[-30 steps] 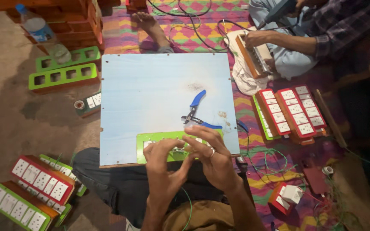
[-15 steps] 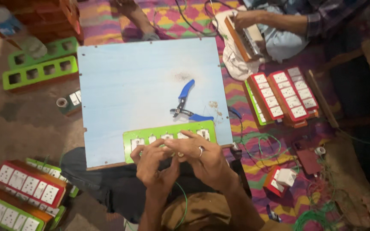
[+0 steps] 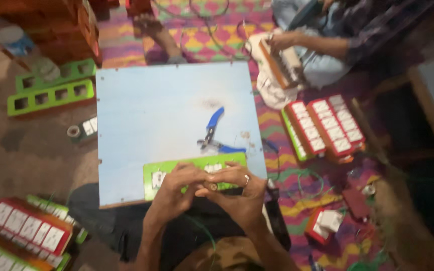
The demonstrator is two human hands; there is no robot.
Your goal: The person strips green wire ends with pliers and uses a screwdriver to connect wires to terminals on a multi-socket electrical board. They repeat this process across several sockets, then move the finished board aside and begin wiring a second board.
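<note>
My left hand and my right hand meet over the near edge of a light blue board. Together their fingertips pinch a small round brass-coloured part. Under them lies a long green switch plate with white switches set in it. Blue-handled pliers lie open on the board just beyond the plate. A ring shows on my right hand.
Empty green frames lie left of the board, by a plastic bottle. Red and green switch panels sit at right, more panels at lower left. Another person works on a panel at top right. Green wire lies at right.
The view has shifted slightly. My hands stay together at the plate's near edge, fingers drawn closer on the small part. The pliers have not moved.
</note>
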